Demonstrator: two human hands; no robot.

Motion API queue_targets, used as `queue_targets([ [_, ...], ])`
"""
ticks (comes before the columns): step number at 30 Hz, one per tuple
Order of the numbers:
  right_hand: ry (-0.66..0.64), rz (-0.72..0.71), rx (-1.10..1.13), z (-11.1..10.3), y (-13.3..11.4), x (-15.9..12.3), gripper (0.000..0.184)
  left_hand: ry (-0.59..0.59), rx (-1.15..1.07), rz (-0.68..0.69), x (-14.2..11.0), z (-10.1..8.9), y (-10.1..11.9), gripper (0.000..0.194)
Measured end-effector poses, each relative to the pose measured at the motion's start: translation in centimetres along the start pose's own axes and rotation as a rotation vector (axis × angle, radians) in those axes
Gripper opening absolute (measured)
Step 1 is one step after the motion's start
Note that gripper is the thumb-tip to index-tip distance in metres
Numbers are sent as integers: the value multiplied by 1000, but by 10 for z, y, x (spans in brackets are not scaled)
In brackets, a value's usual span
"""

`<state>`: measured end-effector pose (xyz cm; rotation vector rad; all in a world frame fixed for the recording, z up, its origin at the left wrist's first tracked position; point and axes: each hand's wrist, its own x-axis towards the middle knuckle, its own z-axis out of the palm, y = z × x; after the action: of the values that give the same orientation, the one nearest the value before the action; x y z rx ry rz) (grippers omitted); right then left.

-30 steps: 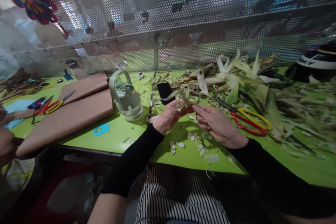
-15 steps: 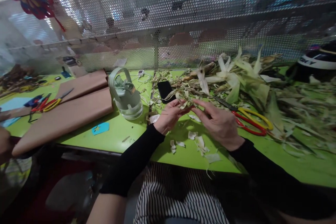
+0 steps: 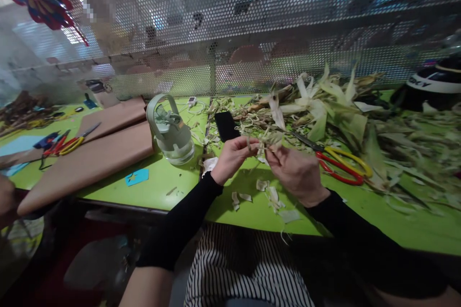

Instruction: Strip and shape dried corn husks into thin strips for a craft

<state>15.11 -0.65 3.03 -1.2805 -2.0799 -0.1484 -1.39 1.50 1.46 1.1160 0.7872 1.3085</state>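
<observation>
My left hand point(image 3: 232, 157) pinches a small bunch of pale green corn husk strips point(image 3: 265, 138) between thumb and fingers. Closed on the same bunch from the other side is my right hand point(image 3: 298, 173), its fingertips close to the left ones. The bunch is held a little above the green table point(image 3: 230, 201), and fingers hide part of it. Just behind the left hand lies a black phone point(image 3: 226, 126). Scissors point(image 3: 340, 163) with red and yellow handles rest right of my right hand. Small husk scraps point(image 3: 273, 196) are scattered below the hands.
Corn husks point(image 3: 324, 105) pile up at the back right. A pale green water bottle point(image 3: 171, 132) stands left of my hands. Further left are brown paper point(image 3: 104, 165), a blue tag point(image 3: 137, 177) and more scissors point(image 3: 77, 141). A perforated metal screen point(image 3: 216, 24) closes the back.
My right hand has moved slightly left and its fingers have curled in from a more stretched pose to grip the husk strips. My left hand keeps its pinch.
</observation>
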Motion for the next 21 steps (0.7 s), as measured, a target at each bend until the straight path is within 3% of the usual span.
queue_targets([
  [5,-68,-43,2,10,8,-9,32,67,310,180,-6,2,2,6],
  [8,-108,-44,61,9,14,-11,34,88,453,227,-8,4,4,3],
  [11,-166,-13,179,0,14,-10,38,99,314,78,-6,5,7,6],
  [15,-295,167,488,-19,16,-7,38,83,-128,-237,-3,2,13,12],
  [18,-146,379,744,-30,24,0,29,86,-325,-374,-2,0,20,8],
  [21,-2,520,913,-36,30,9,7,88,-384,-457,-3,0,27,12],
])
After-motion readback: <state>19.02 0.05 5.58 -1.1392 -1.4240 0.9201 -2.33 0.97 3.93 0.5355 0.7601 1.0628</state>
